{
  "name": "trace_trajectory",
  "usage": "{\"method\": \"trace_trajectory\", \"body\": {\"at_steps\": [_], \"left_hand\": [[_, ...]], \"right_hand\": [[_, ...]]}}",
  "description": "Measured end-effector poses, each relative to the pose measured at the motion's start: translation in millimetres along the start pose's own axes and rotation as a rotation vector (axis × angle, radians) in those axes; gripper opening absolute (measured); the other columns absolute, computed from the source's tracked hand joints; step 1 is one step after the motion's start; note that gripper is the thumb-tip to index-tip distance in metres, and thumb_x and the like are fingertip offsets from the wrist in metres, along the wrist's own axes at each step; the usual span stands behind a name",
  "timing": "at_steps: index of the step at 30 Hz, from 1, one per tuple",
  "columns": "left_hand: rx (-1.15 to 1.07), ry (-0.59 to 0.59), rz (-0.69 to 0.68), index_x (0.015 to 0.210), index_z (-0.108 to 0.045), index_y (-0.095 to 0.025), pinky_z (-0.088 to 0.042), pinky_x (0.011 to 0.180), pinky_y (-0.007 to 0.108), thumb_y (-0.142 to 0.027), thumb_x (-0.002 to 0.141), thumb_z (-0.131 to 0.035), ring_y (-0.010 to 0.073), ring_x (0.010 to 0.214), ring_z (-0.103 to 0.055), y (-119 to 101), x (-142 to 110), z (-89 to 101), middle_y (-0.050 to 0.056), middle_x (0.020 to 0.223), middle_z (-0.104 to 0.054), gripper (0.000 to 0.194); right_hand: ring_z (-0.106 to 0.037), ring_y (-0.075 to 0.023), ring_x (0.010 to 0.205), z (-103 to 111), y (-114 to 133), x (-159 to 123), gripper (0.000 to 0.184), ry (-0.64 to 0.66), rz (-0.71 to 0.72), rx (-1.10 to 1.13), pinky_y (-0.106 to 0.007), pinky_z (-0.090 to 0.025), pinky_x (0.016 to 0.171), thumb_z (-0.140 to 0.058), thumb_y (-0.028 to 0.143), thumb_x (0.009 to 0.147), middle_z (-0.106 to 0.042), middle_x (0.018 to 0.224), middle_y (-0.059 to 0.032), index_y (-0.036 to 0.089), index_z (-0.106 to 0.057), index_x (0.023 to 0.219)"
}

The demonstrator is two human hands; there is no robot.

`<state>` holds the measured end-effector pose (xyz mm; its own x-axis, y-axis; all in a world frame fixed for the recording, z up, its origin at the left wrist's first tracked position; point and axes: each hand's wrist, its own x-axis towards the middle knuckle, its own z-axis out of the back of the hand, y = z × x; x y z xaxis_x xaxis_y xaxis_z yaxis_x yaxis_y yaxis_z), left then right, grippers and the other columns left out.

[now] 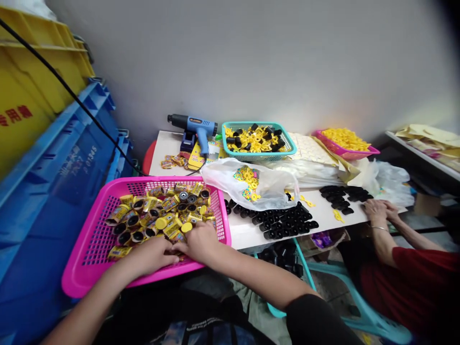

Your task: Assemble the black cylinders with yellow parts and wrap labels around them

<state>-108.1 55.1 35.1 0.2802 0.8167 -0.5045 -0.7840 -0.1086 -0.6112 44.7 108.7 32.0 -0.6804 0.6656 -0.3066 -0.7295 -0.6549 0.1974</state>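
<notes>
A pink plastic basket (77, 273) stands before me, filled with small yellow printed cylinders (171, 203), some with yellow caps and others showing black ends. Both my hands reach into its near side, close together. My left hand (153, 255) has its fingers bent inward at the near rim. Beside it, my right hand (201, 243) is curled down among the cylinders, its thumb pointing toward the left hand. Both look closed; whatever lies between the fingers is hidden.
Right of the basket, a white table (247, 237) bears black plastic parts (283, 223), a plastic bag (223, 177), a teal basket (258, 155) and a heat gun (203, 132). Blue crates (64, 177) rise at left. A co-worker's hands (377, 211) rest at the table's right end.
</notes>
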Motion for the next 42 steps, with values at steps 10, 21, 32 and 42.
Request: {"method": "trace_trajectory", "body": {"at_steps": [10, 21, 32, 42], "left_hand": [[0.139, -0.024, -0.021, 0.075, -0.074, -0.024, -0.04, 0.06, 0.026, -0.029, 0.077, -0.049, 0.0177, 0.063, -0.062, -8, 1, -3.6, 0.004, 0.073, -0.073, 0.025], [0.214, -0.097, -0.018, 0.084, -0.071, -0.022, -0.043, 0.067, 0.028, -0.025, 0.08, -0.047, 0.021, 0.075, -0.065, -1, 5, -8.5, 0.008, 0.084, -0.073, 0.024], [-0.01, -0.679, -0.04, 0.106, -0.063, -0.025, -0.049, 0.081, 0.029, -0.03, 0.081, -0.039, 0.023, 0.096, -0.066, -9, -18, 1.6, 0.005, 0.106, -0.071, 0.035], [-0.503, -0.878, -0.099, 0.122, -0.053, -0.025, -0.044, 0.103, 0.039, -0.047, 0.084, -0.046, 0.0261, 0.124, -0.052, -29, 20, -11.2, 0.007, 0.132, -0.058, 0.045]], "right_hand": [[-0.066, -0.027, 0.095, 16, -16, -3, 0.041, 0.193, 0.073, 0.031, -0.038, -0.045, 0.082, -0.044, 0.047, 0.093, -0.072, 0.099, -0.0142, 0.017, -0.071, 0.097], [-0.062, -0.0299, 0.1, 10, -7, 2, 0.029, 0.259, 0.216, -0.073, -0.041, -0.041, 0.088, -0.052, 0.031, 0.087, -0.07, 0.101, -0.0164, 0.012, -0.07, 0.101], [-0.064, -0.019, 0.098, 27, -21, -14, 0.029, -0.113, 0.225, 0.593, -0.027, -0.047, 0.081, -0.048, 0.028, 0.091, -0.068, 0.111, -0.0064, 0.021, -0.056, 0.119], [-0.065, -0.0217, 0.097, 17, -32, -5, 0.037, -0.287, 0.131, 1.393, -0.033, -0.05, 0.086, -0.068, 0.043, 0.077, -0.071, 0.102, -0.0033, 0.019, -0.065, 0.105]]}}
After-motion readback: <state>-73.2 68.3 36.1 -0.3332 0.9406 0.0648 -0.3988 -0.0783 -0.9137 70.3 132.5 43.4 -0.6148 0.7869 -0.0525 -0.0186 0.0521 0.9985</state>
